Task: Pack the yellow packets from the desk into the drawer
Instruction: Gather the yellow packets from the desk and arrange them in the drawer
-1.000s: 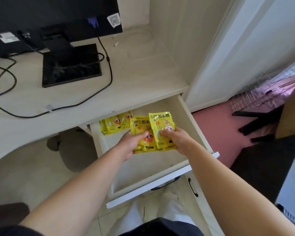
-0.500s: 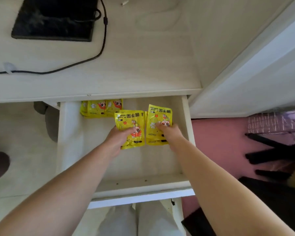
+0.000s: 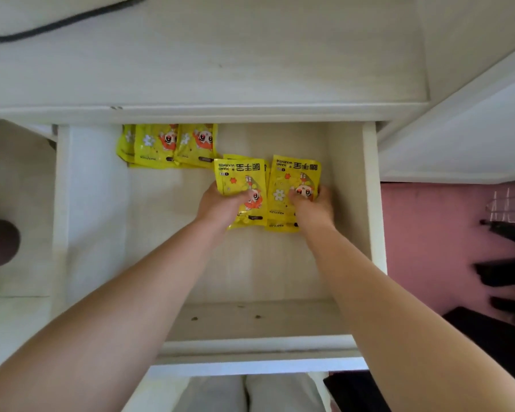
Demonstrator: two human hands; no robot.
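The pale wooden drawer is pulled out under the desk. Inside it, my left hand grips a small stack of yellow packets, and my right hand grips a second stack of yellow packets right beside it. Both stacks sit low over the drawer floor, right of centre; whether they rest on it I cannot tell. Another group of yellow packets lies at the drawer's back left, partly under the desk edge.
The desk top runs across the top of the view with a black cable at its far left. A white cabinet side stands to the right, above a pink floor with dark objects. My legs show below the drawer front.
My head has tilted down, so the monitor has left the view. Both hands have lowered the two stacks deeper into the drawer and spread them slightly apart.
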